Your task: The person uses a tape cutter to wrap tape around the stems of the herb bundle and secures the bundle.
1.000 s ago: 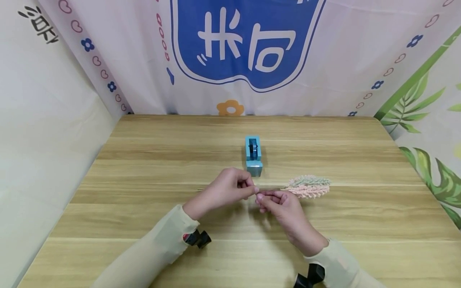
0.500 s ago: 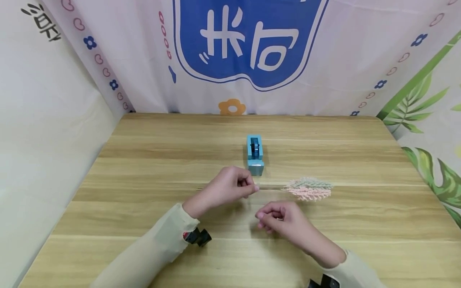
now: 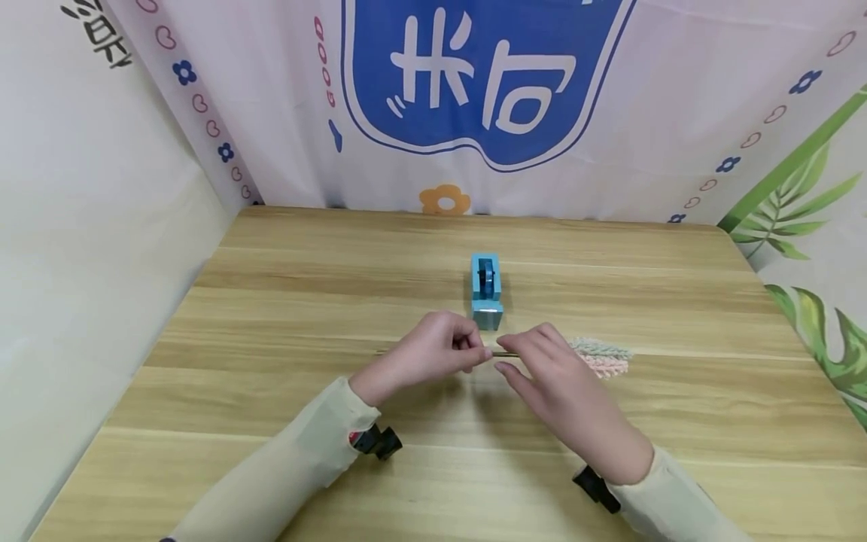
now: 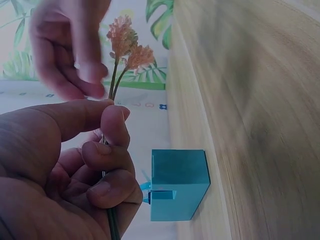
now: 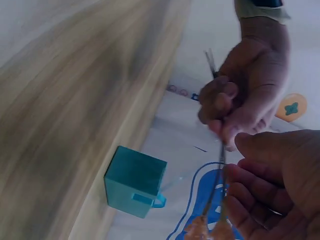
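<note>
My left hand point(image 3: 436, 350) pinches the thin stems point(image 4: 114, 90) of the artificial flowers between thumb and forefinger, its other fingers curled round them lower down. Pink and pale green flower heads point(image 3: 601, 356) point to the right, partly hidden behind my right hand point(image 3: 558, 376). That hand is at the stems just right of the left fingertips, with thumb and fingers apart on either side of them. In the right wrist view the right thumb point(image 5: 257, 145) comes close to the left fingertips. A blue tape dispenser point(image 3: 487, 290) stands on the table just beyond both hands.
The wooden table point(image 3: 305, 293) ends at a white printed curtain point(image 3: 291, 150) at the back. A leaf-patterned sheet point(image 3: 813, 316) hangs along the right side, a white one point(image 3: 101, 226) along the left.
My right hand let go of the stems, drew back toward me, then returned to them with thumb and fingers spread. The left hand keeps its pinch. The head view has shifted slightly.
</note>
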Available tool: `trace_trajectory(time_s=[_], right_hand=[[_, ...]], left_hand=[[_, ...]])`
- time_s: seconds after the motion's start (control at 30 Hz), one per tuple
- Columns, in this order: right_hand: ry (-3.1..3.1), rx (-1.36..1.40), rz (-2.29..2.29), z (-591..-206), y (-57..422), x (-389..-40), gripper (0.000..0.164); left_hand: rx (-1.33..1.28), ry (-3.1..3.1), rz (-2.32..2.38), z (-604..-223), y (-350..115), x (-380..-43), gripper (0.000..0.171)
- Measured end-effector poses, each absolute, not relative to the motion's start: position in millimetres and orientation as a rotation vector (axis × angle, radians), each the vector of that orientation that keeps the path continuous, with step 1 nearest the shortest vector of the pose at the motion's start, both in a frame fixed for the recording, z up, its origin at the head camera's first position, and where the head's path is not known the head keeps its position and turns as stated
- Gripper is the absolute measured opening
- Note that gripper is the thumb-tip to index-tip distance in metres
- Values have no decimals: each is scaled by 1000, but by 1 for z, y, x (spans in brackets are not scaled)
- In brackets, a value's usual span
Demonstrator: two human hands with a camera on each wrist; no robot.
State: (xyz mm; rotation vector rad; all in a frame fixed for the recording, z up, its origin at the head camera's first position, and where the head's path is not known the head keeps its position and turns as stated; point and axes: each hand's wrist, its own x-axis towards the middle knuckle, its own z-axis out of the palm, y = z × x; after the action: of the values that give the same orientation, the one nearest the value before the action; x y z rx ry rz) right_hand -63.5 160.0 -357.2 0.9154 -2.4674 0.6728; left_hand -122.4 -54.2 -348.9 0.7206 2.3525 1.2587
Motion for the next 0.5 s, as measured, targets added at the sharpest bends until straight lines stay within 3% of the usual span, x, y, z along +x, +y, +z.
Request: trace_trajectory(time_s=[0.5], right_hand=[[-2536, 930, 471, -368, 153, -77, 10]], left_hand=[[705, 2345, 1255, -349, -52, -123, 20]])
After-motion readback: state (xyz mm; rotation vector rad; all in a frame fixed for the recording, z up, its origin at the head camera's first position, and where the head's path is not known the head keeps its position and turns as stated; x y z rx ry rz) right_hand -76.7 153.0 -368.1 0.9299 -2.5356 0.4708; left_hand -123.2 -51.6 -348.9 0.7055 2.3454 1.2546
